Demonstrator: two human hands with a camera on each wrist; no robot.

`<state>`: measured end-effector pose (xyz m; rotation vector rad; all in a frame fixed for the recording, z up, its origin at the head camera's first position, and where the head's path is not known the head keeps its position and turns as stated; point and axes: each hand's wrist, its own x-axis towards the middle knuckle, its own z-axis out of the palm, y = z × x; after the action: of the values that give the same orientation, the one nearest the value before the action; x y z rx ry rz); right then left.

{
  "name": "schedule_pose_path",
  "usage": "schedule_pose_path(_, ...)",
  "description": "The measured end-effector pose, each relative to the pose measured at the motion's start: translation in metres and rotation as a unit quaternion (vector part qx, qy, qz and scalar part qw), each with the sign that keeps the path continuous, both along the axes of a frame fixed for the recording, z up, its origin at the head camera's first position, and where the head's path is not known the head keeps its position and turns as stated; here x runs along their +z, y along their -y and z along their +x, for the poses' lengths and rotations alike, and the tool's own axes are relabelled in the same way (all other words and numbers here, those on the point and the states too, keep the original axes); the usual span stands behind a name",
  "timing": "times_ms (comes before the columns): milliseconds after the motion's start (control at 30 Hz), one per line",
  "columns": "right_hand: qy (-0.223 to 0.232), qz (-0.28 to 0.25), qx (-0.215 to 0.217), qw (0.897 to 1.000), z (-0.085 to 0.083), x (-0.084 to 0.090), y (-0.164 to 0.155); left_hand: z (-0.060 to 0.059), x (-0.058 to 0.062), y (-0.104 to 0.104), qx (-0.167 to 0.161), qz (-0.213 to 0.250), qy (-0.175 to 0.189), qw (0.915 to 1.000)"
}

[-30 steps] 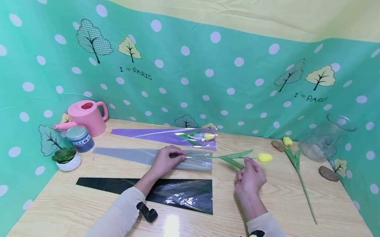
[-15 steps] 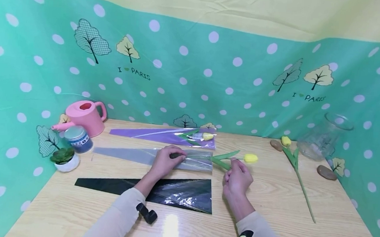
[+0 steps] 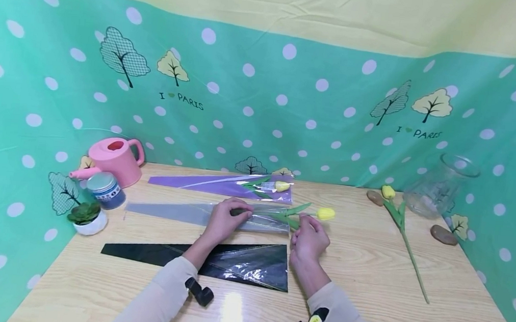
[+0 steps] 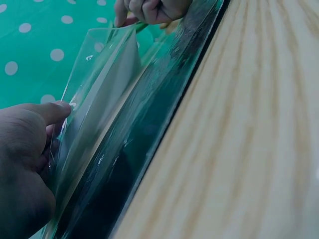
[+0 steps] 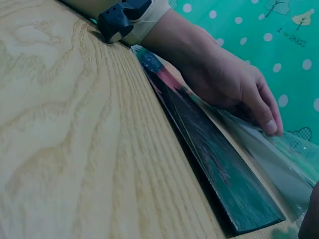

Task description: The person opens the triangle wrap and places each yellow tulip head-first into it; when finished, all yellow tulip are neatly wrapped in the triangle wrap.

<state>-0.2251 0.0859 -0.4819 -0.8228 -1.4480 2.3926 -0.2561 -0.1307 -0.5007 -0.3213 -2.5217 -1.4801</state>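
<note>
My left hand pinches the upper layer of a grey-and-clear flower sleeve, lifting it, as the left wrist view shows. With my right hand I pinch a yellow tulip near its stem top, just below the bloom. Its stem and the lower part of its leaves lie inside the sleeve's wide right end; the bloom sticks out to the right. Nearer to me lies a black sleeve, flat. Behind is a purple sleeve with another yellow tulip inside it.
A third tulip lies at the right, near two brown stones and a clear glass vase. On the left stand a pink watering can, a blue jar and a potted succulent. A polka-dot cloth hangs behind.
My right hand has moved left with the tulip, sliding its stem and leaves further into the grey sleeve. The left hand has stayed in place on the sleeve.
</note>
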Motion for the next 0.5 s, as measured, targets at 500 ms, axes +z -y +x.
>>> schedule_pose_path(500,0.015,0.003,-0.004,1.000,-0.0005,0.0044,-0.0050,0.0006,-0.0003,-0.0008,-0.004,-0.015,-0.009,0.9998)
